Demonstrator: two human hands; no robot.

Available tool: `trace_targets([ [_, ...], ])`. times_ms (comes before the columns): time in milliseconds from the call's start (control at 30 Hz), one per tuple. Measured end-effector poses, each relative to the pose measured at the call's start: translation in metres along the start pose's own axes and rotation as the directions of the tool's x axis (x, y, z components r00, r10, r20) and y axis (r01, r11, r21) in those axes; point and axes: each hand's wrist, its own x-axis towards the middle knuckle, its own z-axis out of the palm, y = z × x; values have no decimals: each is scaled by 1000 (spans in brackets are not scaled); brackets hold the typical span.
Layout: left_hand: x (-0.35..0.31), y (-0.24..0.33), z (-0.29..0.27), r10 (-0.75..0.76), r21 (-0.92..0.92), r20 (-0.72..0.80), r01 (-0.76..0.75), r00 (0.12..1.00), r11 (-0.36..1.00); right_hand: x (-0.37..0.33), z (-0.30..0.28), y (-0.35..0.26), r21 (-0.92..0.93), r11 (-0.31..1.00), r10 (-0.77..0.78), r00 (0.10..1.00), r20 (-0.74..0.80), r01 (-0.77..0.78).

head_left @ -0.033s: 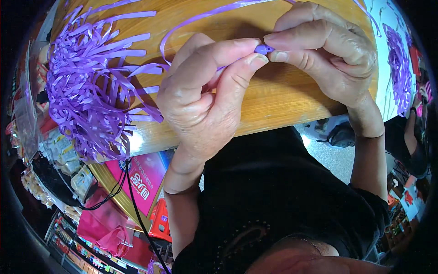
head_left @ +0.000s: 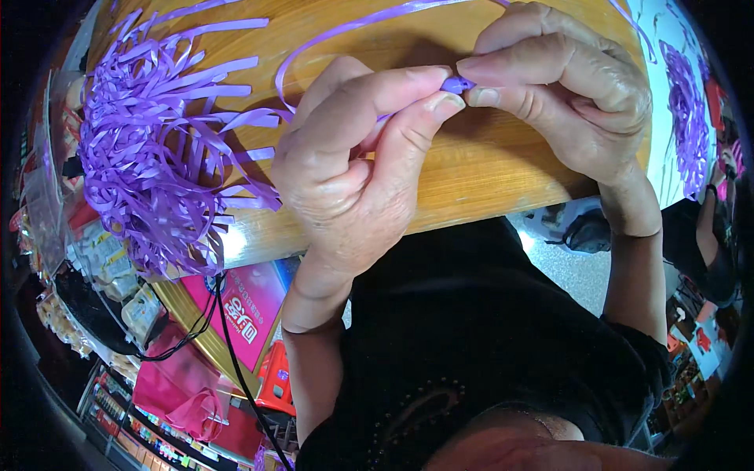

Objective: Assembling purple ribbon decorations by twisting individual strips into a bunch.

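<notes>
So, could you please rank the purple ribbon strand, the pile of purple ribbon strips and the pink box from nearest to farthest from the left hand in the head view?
1. Purple ribbon strand: pinched in the left hand, arching over the table.
2. Pile of purple ribbon strips: on the table, just left of it.
3. Pink box: lower left, below the table edge.

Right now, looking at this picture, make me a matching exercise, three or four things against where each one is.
Things:
1. ribbon strip
2. pile of ribbon strips
3. pink box
4. black cable

Places:
A. below the table edge, lower left
B. pinched between both hands' fingertips
C. heaped on the wooden table, at left
D. hanging down across the pink box

Pairs: 1-B, 2-C, 3-A, 4-D
</notes>
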Motion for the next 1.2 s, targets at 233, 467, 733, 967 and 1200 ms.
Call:
trace_targets([
  [233,1,4,-2,16,26,26,-16,1000,1000,2,-5,-2,-3,999,35,996,79,-35],
  [467,0,-2,0,24,-16,-36,-24,999,1000,4,1,0,148,988,53,999,4,-53],
  [733,3,0,1,70,132,-1,-69,998,989,1,1,7,105,994,-25,999,-24,28],
  [967,3,0,-2,94,189,98,-111,991,976,-1,1,8,161,987,15,1000,0,-15],
  [1200,11,5,-2,176,171,153,-201,972,964,9,-18,-19,-105,991,92,985,143,-78],
])
